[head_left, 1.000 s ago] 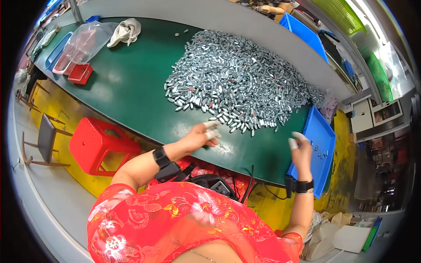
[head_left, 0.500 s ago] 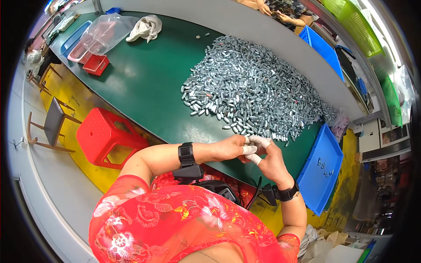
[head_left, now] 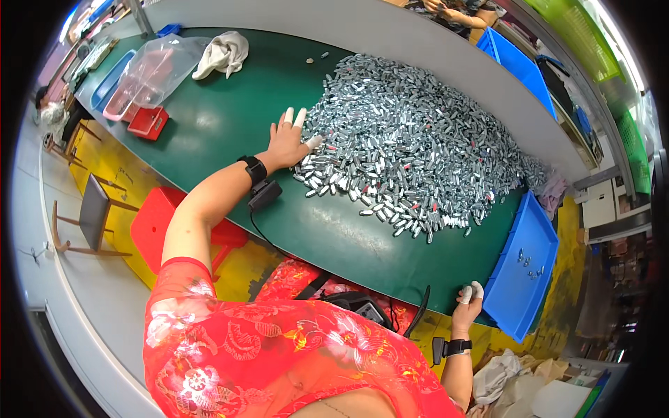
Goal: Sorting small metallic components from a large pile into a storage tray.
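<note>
A wide heap of small, shiny silver metal pieces lies on the green tabletop, with a few red bits among them. At the heap's left edge, my left hand is open, its fingers spread and its thumb touching or just above the nearest pieces. White covers wrap several of its fingertips. By the table's front edge, left of a shallow blue tray, my right hand has its white-covered fingertips drawn together. Whatever they may hold is too small to make out. Several silver pieces lie inside the tray.
A white cloth, a clear plastic bag and a small red box sit at the table's far left. Behind the heap runs a grey partition; another person's hands show beyond it. A red stool stands in front.
My hands were together in front of the heap. The left has moved left and forward to the heap's edge, fingers now spread; the right has drawn back and right beside the blue tray.
</note>
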`<state>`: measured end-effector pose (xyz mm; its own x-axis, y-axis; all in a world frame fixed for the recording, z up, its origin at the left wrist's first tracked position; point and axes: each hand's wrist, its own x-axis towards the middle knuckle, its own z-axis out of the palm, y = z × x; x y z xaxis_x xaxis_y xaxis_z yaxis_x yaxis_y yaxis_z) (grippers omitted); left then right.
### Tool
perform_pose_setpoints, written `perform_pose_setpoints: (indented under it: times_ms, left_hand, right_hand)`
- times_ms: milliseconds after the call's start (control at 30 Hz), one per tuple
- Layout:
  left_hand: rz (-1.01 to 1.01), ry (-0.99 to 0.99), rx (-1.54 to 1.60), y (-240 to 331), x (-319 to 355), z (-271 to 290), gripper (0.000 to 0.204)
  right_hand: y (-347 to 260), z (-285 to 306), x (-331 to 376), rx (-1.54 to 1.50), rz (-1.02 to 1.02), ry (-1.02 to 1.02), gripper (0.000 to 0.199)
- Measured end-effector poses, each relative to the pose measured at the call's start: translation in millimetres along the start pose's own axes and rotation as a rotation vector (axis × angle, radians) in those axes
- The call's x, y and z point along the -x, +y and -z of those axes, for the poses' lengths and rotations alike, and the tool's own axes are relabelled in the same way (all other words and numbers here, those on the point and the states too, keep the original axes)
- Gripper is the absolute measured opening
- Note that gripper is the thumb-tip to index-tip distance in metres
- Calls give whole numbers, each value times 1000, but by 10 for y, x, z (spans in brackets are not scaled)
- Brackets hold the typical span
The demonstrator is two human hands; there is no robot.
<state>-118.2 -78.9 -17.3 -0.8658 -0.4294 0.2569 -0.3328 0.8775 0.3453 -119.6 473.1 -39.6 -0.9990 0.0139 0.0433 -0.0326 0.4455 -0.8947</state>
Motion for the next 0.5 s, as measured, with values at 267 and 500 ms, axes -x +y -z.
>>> perform_pose_setpoints:
  times_ms: [267, 500]
  left_hand:
    - [-137, -122, -25, 236, 20, -179, 77]
    - [-20, -196, 84, 694, 53, -242, 93]
  right_hand:
    - [69, -143, 101, 133, 189, 110, 41]
    - [-19, -176, 102, 123, 186, 110, 41]
